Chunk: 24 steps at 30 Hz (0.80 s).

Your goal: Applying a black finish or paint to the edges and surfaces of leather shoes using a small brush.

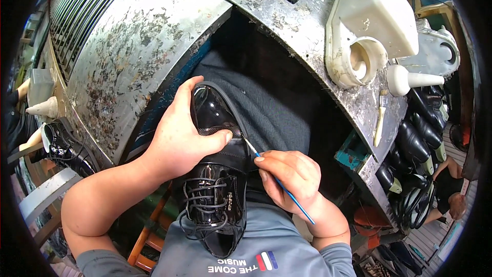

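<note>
While left hand steadies glossy black shoe, right hand holds thin brush

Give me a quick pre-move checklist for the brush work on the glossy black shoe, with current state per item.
1. Left hand steadies the glossy black lace-up shoe: ok, palm over the toe side, thumb pressed across the vamp.
2. Right hand grips the thin blue-handled brush: ok, pinched pen-style.
3. Brush tip at the shoe's side edge by the thumb: ok, though actual contact cannot be told.
4. Laces clear of the brush: ok, they lie lower on the shoe.
5. Glue or paint on the tip: cannot tell, too small.
6. Shoe supported from below: ok, it rests on the dark-clothed lap.
</note>
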Tool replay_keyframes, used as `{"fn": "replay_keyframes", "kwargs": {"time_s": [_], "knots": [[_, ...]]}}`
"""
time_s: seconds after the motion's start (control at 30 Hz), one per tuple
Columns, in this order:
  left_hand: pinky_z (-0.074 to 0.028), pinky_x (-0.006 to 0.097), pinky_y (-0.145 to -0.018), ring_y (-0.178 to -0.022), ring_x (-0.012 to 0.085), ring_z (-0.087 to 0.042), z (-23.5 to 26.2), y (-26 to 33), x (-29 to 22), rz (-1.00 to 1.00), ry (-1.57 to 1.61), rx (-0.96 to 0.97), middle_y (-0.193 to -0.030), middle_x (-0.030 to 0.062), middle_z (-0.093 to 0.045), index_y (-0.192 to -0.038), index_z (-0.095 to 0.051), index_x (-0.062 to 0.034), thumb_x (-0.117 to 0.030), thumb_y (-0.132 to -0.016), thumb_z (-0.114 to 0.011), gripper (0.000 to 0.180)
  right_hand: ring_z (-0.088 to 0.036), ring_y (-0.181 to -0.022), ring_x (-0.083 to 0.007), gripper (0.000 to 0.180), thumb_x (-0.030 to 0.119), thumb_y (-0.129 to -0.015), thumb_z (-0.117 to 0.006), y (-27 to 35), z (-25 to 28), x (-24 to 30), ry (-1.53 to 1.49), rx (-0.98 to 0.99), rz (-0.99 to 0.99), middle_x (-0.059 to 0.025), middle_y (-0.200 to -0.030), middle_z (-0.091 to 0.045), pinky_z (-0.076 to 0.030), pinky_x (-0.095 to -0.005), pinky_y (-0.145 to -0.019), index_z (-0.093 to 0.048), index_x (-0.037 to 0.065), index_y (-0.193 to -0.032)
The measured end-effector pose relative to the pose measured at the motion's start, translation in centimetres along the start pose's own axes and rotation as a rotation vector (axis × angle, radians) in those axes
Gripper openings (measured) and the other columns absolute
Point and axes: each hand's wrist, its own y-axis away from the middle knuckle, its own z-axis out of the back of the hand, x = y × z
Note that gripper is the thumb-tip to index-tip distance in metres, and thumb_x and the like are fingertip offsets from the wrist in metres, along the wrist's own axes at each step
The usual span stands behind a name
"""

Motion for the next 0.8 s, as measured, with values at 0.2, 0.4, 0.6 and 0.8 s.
{"fn": "replay_keyframes", "kwargs": {"time_s": [0.2, 0.4, 0.6, 0.8], "knots": [[-0.046, 0.039, -0.104, -0.116, 0.0317, -0.060, 0.0, 0.0, 0.1, -0.015, 0.001, -0.009, -0.124, 0.0256, -0.059, -0.146, -0.031, 0.0053, -0.021, -0.072, -0.084, 0.095, -0.070, -0.075, -0.0228, 0.032, -0.001, -0.071, -0.079, 0.3, -0.1, -0.1, 0.031, 0.016, 0.008, -0.0105, -0.092, -0.071, -0.056, -0.0323, -0.063, -0.071, 0.002, -0.102], [-0.046, 0.040, -0.104, -0.118, 0.0327, -0.060, -0.3, 0.0, 0.7, -0.041, 0.042, -0.014, -0.125, 0.0263, -0.059, -0.146, -0.031, 0.0056, -0.020, -0.072, -0.084, 0.094, -0.069, -0.074, -0.0212, 0.035, 0.003, -0.071, -0.080, 0.2, -0.6, -0.3, 0.094, -0.002, 0.050, -0.0090, -0.094, -0.071, -0.055, -0.0313, -0.063, -0.071, 0.004, -0.105], [-0.047, 0.039, -0.103, -0.117, 0.0318, -0.061, -0.1, 0.1, 0.4, -0.001, 0.059, 0.000, -0.125, 0.0256, -0.059, -0.146, -0.031, 0.0054, -0.019, -0.072, -0.084, 0.095, -0.068, -0.073, -0.0202, 0.035, 0.006, -0.072, -0.080, 0.3, -0.7, -0.3, 0.148, 0.019, 0.080, -0.0086, -0.095, -0.071, -0.054, -0.0304, -0.062, -0.071, 0.005, -0.105], [-0.047, 0.038, -0.103, -0.115, 0.0297, -0.061, 0.1, 0.2, 0.4, -0.011, 0.056, -0.008, -0.122, 0.0234, -0.060, -0.146, -0.031, 0.0047, -0.019, -0.072, -0.084, 0.094, -0.068, -0.073, -0.0206, 0.033, 0.007, -0.071, -0.080, 0.3, -0.7, 0.1, 0.150, 0.038, 0.079, -0.0086, -0.095, -0.071, -0.054, -0.0308, -0.063, -0.071, 0.005, -0.103]]}}
